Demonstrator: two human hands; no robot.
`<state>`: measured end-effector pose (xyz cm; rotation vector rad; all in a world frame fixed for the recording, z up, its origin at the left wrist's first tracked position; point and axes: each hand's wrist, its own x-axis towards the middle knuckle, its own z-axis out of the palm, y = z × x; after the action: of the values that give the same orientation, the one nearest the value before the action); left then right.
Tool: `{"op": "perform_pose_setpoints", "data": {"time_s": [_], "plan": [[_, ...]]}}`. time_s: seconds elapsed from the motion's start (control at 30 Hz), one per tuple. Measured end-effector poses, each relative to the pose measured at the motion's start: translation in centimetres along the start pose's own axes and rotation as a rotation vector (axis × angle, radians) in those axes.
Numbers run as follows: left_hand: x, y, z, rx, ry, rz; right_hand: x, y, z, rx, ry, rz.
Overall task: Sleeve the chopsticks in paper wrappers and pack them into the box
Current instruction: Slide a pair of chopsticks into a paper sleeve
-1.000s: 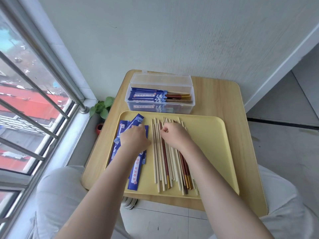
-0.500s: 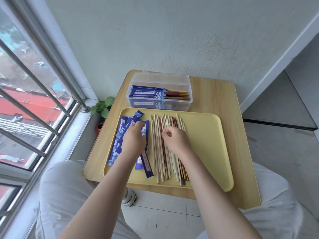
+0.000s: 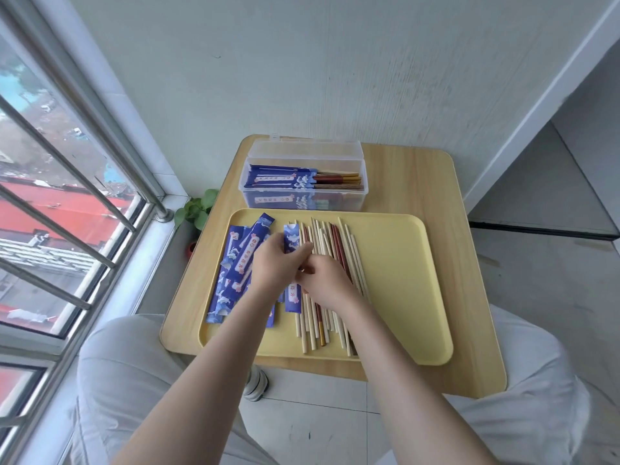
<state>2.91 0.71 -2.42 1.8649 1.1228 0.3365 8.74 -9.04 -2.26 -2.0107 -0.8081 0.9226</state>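
Over the yellow tray (image 3: 396, 263) I see my left hand (image 3: 275, 263) pinching a blue wrapper (image 3: 291, 241); right hand (image 3: 323, 276) fingers curl on loose chopsticks (image 3: 339, 250) just beside; the box (image 3: 303, 182) sits far, half packed.

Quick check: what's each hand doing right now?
Left hand: holds a blue paper wrapper.
Right hand: fingers curled over the loose chopsticks; grip cannot be told.

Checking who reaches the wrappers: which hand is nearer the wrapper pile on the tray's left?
Left. The left hand lies at the wrapper pile's right edge, gripping one wrapper; the right hand is farther right, over the chopsticks.
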Motion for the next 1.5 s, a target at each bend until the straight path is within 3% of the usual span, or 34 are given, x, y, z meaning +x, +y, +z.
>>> {"op": "perform_pose_setpoints", "data": {"time_s": [0.13, 0.3, 0.43, 0.93, 1.07, 1.27, 1.43, 1.5], "plan": [[0.0, -0.6, 0.9, 0.0, -0.022, -0.051, -0.5, 0.5, -2.2, -0.157, -0.135, 0.03], [-0.5, -0.6, 1.2, -0.223, -0.215, -0.108, -0.2, 3.1, -4.8, -0.392, 0.235, 0.151], [-1.2, -0.4, 2.1, -0.249, -0.361, -0.168, -0.2, 4.2, -4.3, -0.533, 0.226, 0.261], [-1.7, -1.7, 2.9, -0.297, -0.318, -0.169, 0.3, 4.4, -2.4, -0.347, 0.27, 0.361], [-1.7, -1.7, 2.7, -0.321, -0.332, -0.184, -0.4, 4.3, -2.7, -0.287, 0.326, 0.283], [-1.5, -0.8, 1.4, -0.41, -0.398, -0.205, -1.4, 3.2, -5.2, 0.065, 0.361, 0.095], [-0.8, -0.1, -0.1, -0.282, -0.394, -0.108, -2.2, 1.2, -7.7, 0.855, 0.271, -0.005], [-0.6, 0.0, -0.3, -0.156, -0.373, -0.045, -2.3, 0.8, -8.2, 1.032, 0.239, -0.078]]}}
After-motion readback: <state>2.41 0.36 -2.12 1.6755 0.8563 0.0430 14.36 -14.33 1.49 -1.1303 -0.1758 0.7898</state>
